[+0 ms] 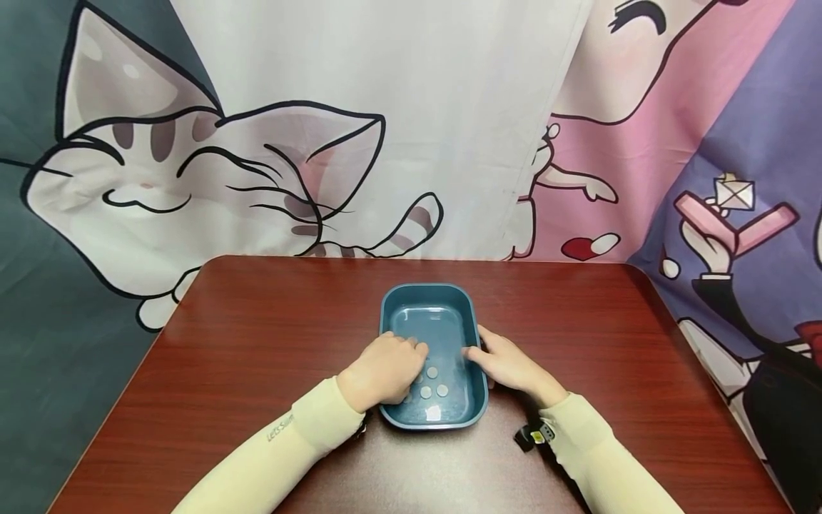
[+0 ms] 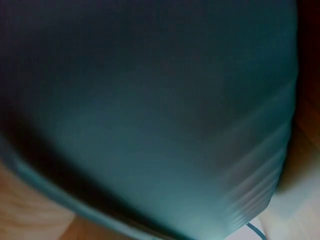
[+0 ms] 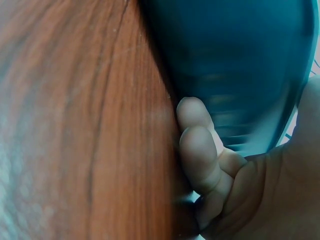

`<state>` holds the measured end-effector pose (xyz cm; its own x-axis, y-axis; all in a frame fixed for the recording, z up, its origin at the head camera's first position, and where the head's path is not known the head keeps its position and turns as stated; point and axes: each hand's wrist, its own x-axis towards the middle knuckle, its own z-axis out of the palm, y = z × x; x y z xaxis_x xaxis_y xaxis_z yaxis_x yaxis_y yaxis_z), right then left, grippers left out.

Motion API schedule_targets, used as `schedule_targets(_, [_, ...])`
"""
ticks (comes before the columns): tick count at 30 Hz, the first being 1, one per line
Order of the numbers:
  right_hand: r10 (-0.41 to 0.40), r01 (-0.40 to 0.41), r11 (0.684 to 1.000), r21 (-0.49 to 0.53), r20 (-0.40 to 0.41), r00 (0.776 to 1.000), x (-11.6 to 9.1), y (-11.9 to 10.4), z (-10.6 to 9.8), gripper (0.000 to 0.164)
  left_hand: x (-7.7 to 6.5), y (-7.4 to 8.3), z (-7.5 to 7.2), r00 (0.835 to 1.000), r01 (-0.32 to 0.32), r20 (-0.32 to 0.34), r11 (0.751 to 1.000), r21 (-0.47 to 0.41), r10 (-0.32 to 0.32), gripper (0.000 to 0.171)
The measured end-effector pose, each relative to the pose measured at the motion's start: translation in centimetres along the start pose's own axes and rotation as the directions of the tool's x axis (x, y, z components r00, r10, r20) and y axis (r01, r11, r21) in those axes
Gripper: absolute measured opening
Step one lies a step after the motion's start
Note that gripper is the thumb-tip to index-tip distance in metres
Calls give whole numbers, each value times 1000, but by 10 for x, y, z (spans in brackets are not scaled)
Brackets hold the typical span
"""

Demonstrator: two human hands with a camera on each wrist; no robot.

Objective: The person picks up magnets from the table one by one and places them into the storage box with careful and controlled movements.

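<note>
A blue rectangular tray (image 1: 433,426) stands on the table, with several small round silvery discs like coins (image 1: 442,390) on its floor near the front. My left hand (image 1: 385,368) reaches over the tray's left wall, knuckles up and fingers bent down inside. Its fingertips are hidden, so whether they pinch a disc does not show. On the opposite side my right hand (image 1: 514,364) grips the tray's right wall, thumb over the rim and fingers outside. The right wrist view shows those fingers (image 3: 200,155) curled low against the tray's outer wall (image 3: 230,60).
The tray rests on a reddish-brown wooden table (image 1: 289,307) with rounded far corners. Behind it hangs a curtain (image 1: 449,128) printed with cartoon animals. A small black device (image 1: 529,437) is strapped at the right wrist.
</note>
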<state>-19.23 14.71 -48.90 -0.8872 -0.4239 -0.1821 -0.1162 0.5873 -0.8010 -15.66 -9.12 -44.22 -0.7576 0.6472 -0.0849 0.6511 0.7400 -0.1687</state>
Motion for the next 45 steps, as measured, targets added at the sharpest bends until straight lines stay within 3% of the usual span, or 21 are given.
schedule_targets(14, [-2, 2, 1000, 9, 18, 1000, 0, 4, 2, 40, 3, 7, 5, 995, 45, 89, 998, 50, -49, 49])
schedule_targets(30, [-2, 1, 1000, 5, 13, 1000, 1, 0, 1, 38, -1, 6, -1, 997, 40, 62, 995, 89, -45, 28])
schedule_targets(34, [-9, 8, 1000, 6, 12, 1000, 1, 0, 0, 38, -4, 3, -5, 999, 38, 17, 997, 71, -39, 26])
schedule_targets(38, [2, -2, 1000, -1, 11, 1000, 1, 0, 0, 37, -9, -2, -9, 997, 31, -78, 999, 26, -29, 27])
schedule_targets(45, [2, -2, 1000, -6, 14, 1000, 0, 0, 0, 38, -17, -16, -12, 963, -38, -268, 998, -44, 25, 26])
